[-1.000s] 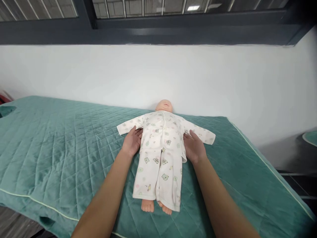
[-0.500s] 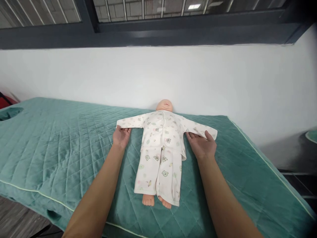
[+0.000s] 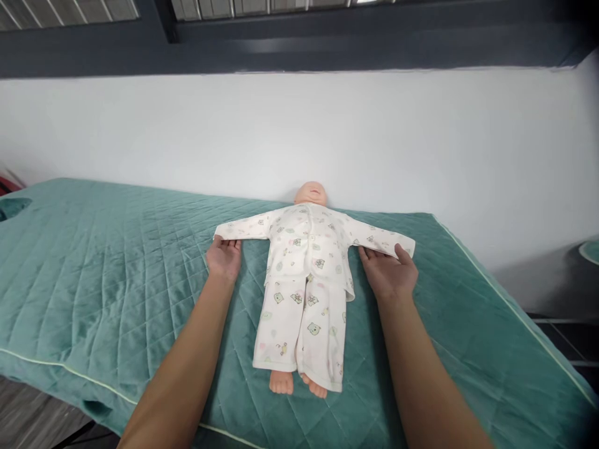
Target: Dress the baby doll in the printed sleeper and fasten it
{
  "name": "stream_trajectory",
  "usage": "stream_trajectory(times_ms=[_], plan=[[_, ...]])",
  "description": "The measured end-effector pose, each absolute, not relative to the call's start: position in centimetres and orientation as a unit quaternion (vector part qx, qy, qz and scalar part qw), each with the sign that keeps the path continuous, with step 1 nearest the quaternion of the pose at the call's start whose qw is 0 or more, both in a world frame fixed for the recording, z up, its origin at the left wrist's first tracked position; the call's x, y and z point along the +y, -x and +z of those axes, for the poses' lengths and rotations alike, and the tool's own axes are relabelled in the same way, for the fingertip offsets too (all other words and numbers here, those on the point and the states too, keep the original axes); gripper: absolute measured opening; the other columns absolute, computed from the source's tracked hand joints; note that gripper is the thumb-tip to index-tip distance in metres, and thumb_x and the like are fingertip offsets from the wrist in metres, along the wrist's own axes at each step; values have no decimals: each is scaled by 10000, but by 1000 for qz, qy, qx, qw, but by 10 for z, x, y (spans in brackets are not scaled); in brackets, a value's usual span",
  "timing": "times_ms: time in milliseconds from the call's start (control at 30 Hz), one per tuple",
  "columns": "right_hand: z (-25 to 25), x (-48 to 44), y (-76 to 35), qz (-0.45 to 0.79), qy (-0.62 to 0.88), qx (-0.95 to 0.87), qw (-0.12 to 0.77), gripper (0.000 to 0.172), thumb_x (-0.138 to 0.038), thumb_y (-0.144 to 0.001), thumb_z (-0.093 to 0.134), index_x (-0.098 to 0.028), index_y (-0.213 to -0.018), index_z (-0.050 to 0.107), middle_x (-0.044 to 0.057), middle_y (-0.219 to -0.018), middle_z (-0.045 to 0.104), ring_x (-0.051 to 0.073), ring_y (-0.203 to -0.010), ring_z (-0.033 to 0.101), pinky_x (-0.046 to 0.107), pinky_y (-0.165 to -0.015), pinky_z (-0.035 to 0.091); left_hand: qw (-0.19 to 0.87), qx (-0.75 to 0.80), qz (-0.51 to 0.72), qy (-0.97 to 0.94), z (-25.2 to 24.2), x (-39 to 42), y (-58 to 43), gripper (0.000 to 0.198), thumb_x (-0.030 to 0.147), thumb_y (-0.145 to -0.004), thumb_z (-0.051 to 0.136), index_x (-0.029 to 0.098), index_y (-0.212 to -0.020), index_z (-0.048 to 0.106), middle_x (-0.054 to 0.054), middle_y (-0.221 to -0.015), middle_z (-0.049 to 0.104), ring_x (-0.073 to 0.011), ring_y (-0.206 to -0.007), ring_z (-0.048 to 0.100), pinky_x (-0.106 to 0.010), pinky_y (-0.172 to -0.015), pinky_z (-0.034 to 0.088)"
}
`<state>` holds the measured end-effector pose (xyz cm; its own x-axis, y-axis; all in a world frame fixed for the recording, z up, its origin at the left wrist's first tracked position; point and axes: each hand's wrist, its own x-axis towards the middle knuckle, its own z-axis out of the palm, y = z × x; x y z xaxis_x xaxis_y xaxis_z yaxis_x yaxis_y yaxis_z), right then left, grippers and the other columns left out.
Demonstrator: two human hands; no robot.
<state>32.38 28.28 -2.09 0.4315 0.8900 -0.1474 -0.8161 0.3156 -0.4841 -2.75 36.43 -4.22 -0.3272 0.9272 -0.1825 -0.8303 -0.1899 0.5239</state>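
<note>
I see the doll point(image 3: 306, 274) lying on its back on the bed point(image 3: 116, 262), head at the wall point(image 3: 299, 137), sleeves point(image 3: 243, 229) spread wide. My left hand point(image 3: 223, 259) and right hand point(image 3: 389, 274) each touch a cuff. I cannot tell whether they pinch.

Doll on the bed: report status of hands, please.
Left hand at one cuff, right hand at the other, grip unclear. Doll on its back, sleeves spread. Wall behind head.

Bare left hand point(image 3: 223, 259) and right hand point(image 3: 388, 275) on bare forearms
</note>
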Motion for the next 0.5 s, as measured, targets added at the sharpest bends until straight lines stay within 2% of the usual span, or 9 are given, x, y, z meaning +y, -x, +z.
stream_trajectory(times_ms=[100,167,267,367,500], plan=[[-18,279,-328,504,261,-75,820,248,-256,-860,482,-205,-1086,568,86,-1141,667,207,-1125,668,431,-947,602,569,289,763,-102,-44,362,32,230,186,-1019,319,159,-1000,546,-106,-1092,665,-117,-1099,627,-331,-1053,488],[-17,278,-333,467,298,-82,828,246,-242,-842,472,-213,-1069,563,80,-1136,669,193,-1117,673,420,-967,589,559,304,764,-109,-43,360,33,193,161,-988,359,156,-1096,519,-110,-1130,645,-116,-1086,632,-335,-1047,494],[-17,278,-340,338,425,-90,835,303,-196,-803,462,-217,-1097,528,86,-1214,642,181,-1157,666,432,-1036,542,527,333,774,-114,-42,356,31,397,112,-905,466,211,-1285,410,-69,-1169,603,-104,-1053,646,-336,-1043,506],[-18,278,-340,199,507,-90,834,450,-145,-753,497,-200,-1199,477,118,-1453,500,173,-1358,532,408,-1176,401,491,374,777,-121,-40,355,25,551,76,-868,478,223,-1379,332,-65,-1165,581,-103,-1035,650,-336,-1045,504],[-16,268,-321,81,564,-162,806,543,-116,-692,582,-141,-1232,530,157,-1570,402,183,-1500,337,348,-1269,189,424,449,773,-148,-43,354,15,548,51,-850,501,195,-1363,376,-75,-1207,577,-108,-1095,616,-330,-1098,446]])
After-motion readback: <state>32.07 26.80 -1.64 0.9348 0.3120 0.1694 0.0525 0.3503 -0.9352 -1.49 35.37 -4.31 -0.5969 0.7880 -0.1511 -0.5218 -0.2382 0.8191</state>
